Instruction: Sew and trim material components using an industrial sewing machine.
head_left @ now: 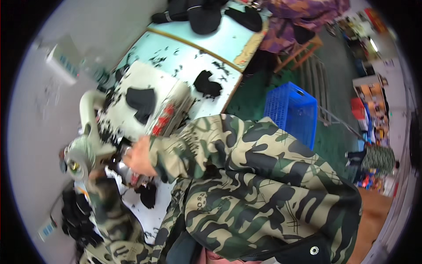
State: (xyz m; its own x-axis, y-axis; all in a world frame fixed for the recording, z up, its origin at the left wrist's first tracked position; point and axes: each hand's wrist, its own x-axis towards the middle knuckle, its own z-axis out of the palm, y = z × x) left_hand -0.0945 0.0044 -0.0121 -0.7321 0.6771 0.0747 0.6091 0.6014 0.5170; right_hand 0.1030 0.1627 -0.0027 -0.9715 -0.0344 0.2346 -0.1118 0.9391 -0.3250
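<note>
A pale sewing machine (90, 132) with a curved arm stands at the left, a round handwheel or pulley on its near end. My right hand (140, 157) is at the machine's working end, beside shiny metal parts; its back shows, and its fingertips are hidden and blurred. My left hand (97, 173) is low beside the machine head, mostly covered by the machine and a camouflage sleeve. What either hand holds, if anything, I cannot make out. A dark cut fabric piece (141, 102) lies on the pale machine bed, and another black piece (148, 195) hangs just below my right hand.
Black scraps and a black fabric piece (207, 84) litter the light table (184, 61). Further off are black items (204, 20), purple patterned cloth (285, 22) and a wooden stool (303, 53). A blue plastic crate (290, 112) stands on the green floor. Another person (379, 159) is far right.
</note>
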